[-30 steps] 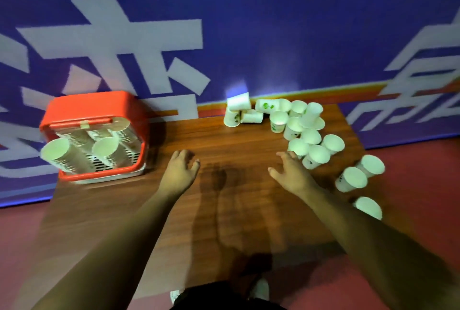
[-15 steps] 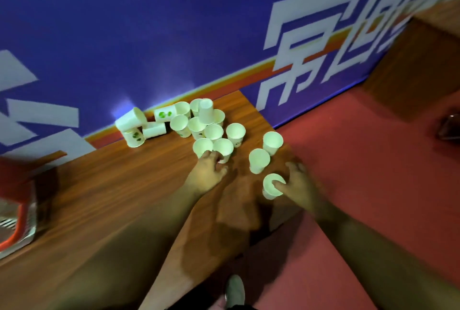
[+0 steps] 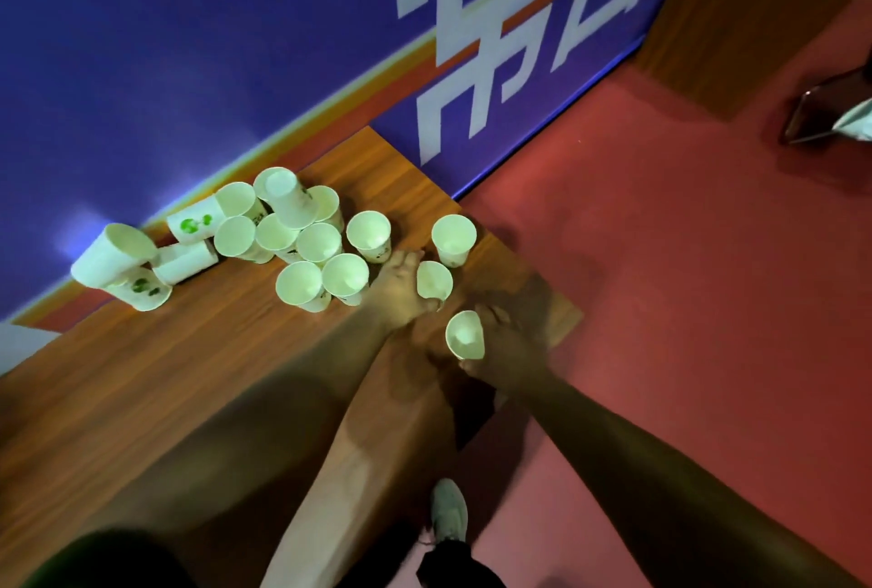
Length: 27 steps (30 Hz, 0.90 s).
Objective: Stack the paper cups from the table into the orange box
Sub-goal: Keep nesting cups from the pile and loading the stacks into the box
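Observation:
Several white paper cups (image 3: 302,233) with green prints crowd the far right end of the wooden table (image 3: 141,389), some upright, some on their sides. My left hand (image 3: 401,290) is wrapped around one upright cup (image 3: 433,279) near the table's right edge. My right hand (image 3: 507,346) grips another cup (image 3: 465,335) close to the right corner. One more upright cup (image 3: 453,238) stands just behind them. The orange box is out of view.
A purple wall banner (image 3: 236,44) with white characters runs along the table's far side. Red floor (image 3: 684,280) lies to the right of the table. My shoe (image 3: 448,516) shows below. A dark object (image 3: 821,110) sits on the floor at far right.
The view swung right and the orange box left the frame. My left hand moved right from the middle cups onto a cup near the edge. My right hand closed on the corner cup.

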Tool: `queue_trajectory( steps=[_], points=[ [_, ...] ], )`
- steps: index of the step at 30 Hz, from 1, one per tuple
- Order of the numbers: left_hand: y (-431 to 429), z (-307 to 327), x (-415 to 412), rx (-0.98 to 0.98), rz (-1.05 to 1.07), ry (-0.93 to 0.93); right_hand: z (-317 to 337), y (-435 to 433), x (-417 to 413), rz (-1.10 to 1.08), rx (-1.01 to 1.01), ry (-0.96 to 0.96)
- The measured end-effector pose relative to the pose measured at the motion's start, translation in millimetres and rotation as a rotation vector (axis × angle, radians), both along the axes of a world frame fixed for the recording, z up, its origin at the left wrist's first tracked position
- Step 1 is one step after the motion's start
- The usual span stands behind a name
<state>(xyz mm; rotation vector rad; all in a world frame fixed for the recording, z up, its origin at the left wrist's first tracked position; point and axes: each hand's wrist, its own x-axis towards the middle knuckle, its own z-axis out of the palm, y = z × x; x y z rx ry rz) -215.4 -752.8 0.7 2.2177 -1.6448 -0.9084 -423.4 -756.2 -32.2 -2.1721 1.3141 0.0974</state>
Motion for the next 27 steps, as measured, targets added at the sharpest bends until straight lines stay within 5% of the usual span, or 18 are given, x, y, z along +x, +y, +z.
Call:
queue_trajectory(
  steps=[11,18,27],
  points=[
    [10.7,-31.6,-2.9,-0.057,-0.088,-0.095,-4.9,-5.8,0.9,-0.133,-0.012,-0.152],
    [61.3,24.3,32.7,-0.222,0.167,0.059,37.2,-14.2,35.9,-0.094,-0.015,-0.208],
    [191.5,111.6,124.8,-0.412,0.497,0.02,122.8,25.0,158.4,0.148,-0.106,-0.228]
  ],
)
